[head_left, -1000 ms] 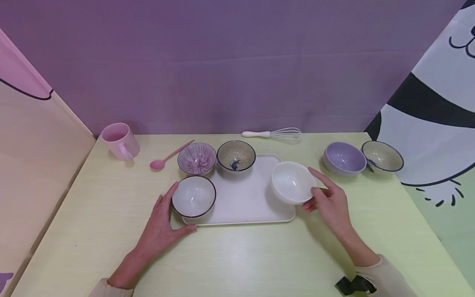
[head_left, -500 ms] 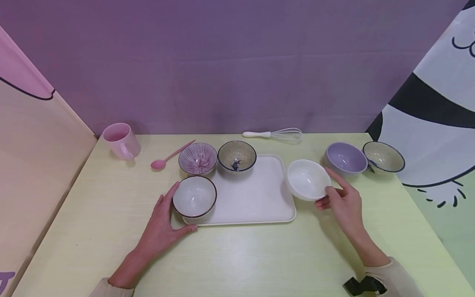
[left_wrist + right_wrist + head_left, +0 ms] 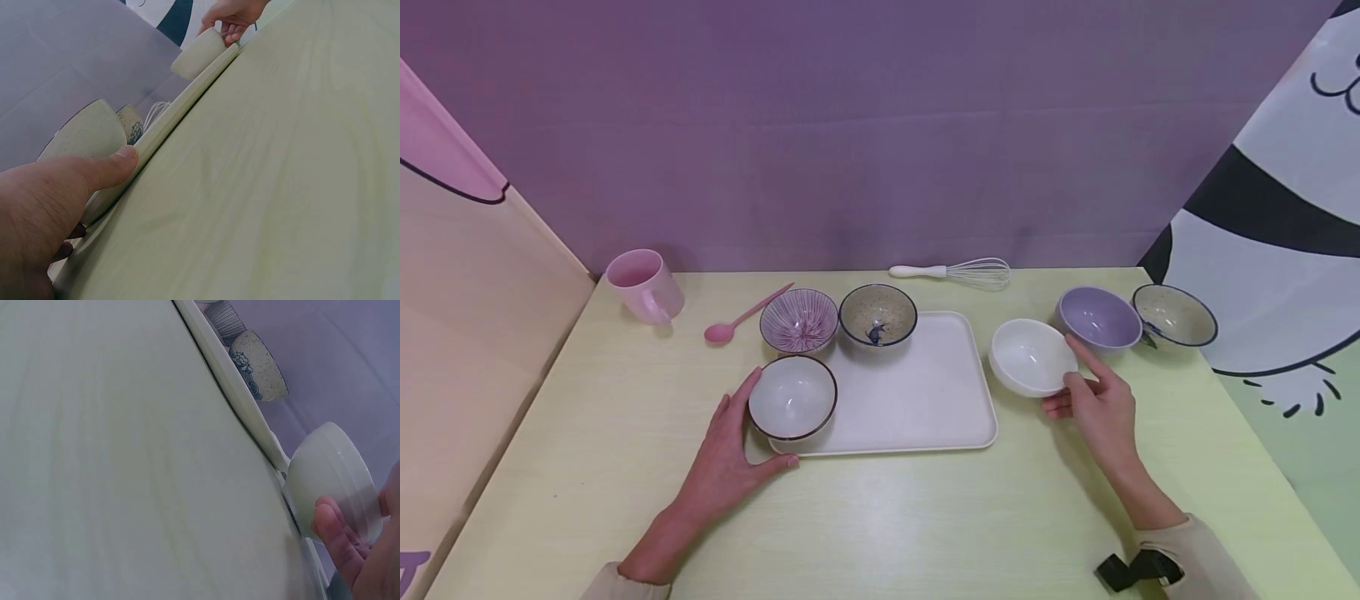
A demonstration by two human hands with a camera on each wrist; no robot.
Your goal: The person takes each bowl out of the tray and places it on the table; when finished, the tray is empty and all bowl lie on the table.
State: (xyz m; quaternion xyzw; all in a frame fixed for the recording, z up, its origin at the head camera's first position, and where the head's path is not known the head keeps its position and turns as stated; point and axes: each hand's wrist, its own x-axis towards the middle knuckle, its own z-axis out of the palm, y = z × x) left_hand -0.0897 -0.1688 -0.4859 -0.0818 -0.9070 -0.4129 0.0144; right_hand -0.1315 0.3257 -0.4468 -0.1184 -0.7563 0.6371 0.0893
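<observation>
Right of the tray [image 3: 917, 400], pinches the white bowl [image 3: 1030, 358] in the right hand [image 3: 1097, 408], near the purple bowl [image 3: 1099, 321]; spreads the left hand [image 3: 725, 450] beside the brown-rimmed bowl [image 3: 792, 398]. From left wrist, half hides its fingers; from right, crops the other.

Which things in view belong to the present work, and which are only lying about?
Apparently in the work:
white bowl, in the right hand
brown-rimmed bowl, left hand around it
white tray
striped bowl
blue-patterned bowl

Seemingly lying about:
purple bowl
tan bowl beside it
whisk
pink mug
spoon
</observation>
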